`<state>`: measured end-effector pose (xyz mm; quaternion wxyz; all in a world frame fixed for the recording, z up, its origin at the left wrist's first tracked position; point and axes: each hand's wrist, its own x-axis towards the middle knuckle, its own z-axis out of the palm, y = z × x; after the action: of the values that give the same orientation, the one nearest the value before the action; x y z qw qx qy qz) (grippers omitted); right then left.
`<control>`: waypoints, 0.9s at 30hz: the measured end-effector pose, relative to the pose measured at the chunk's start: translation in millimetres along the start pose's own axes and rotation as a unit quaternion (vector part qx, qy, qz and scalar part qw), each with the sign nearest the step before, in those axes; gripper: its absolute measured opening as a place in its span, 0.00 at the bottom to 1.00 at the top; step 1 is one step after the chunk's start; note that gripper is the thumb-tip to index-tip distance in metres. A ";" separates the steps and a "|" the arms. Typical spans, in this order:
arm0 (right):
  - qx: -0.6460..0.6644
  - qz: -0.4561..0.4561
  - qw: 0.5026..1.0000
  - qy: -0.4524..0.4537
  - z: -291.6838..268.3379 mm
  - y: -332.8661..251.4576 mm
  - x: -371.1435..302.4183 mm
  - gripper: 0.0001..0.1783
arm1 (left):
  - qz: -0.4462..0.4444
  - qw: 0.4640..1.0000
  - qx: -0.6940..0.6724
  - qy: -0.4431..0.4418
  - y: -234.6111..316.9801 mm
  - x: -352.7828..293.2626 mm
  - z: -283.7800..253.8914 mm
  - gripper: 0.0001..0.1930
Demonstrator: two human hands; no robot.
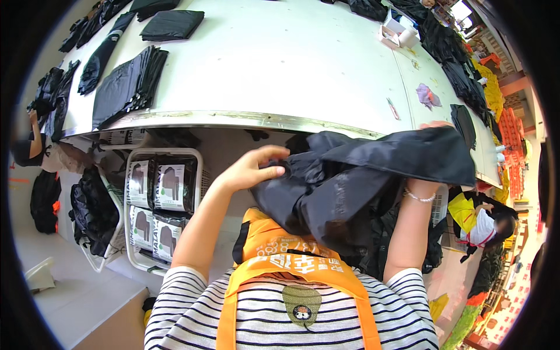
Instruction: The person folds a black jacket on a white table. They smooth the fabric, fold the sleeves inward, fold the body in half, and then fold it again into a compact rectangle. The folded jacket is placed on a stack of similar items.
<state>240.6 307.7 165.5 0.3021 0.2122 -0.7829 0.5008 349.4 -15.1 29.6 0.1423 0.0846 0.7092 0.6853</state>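
A black garment (350,186) of smooth, thin-looking cloth hangs bunched in front of my body, just off the near edge of the white table (280,70). My left hand (254,169) is at its left side, thumb and forefinger apart and touching the folds. The cloth lies across my right hand (436,124), hiding most of it; only a bit of the fingers shows above the upper edge. That hand holds the garment's right end up, with a beaded bracelet (419,197) on the wrist below.
Folded black garments (128,84) are stacked on the table's left part. Small scissors or snips (392,108), a purple cloth scrap (428,96) and a white box (389,36) lie at right. Below stands a white basket (201,181) of packaged garments. Other people work at both sides.
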 end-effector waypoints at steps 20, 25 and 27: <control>-0.510 -0.159 0.842 0.075 -137.9 -87.3 38.7 0.05 | 0.093 0.933 -0.239 -0.254 31.0 15.1 63.8 0.09; -0.374 -0.112 0.909 0.149 -165.6 -114.1 52.9 0.09 | 0.121 0.851 -0.187 -0.476 51.8 -21.1 53.5 0.13; -0.344 -0.080 0.923 0.156 -174.8 -114.2 53.5 0.10 | 0.072 0.954 -0.177 -0.231 51.6 -40.9 17.5 0.15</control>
<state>319.7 419.0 332.3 0.5139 0.0767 -0.8302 0.2019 389.7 -9.0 84.2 0.2650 0.2646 0.5165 0.7700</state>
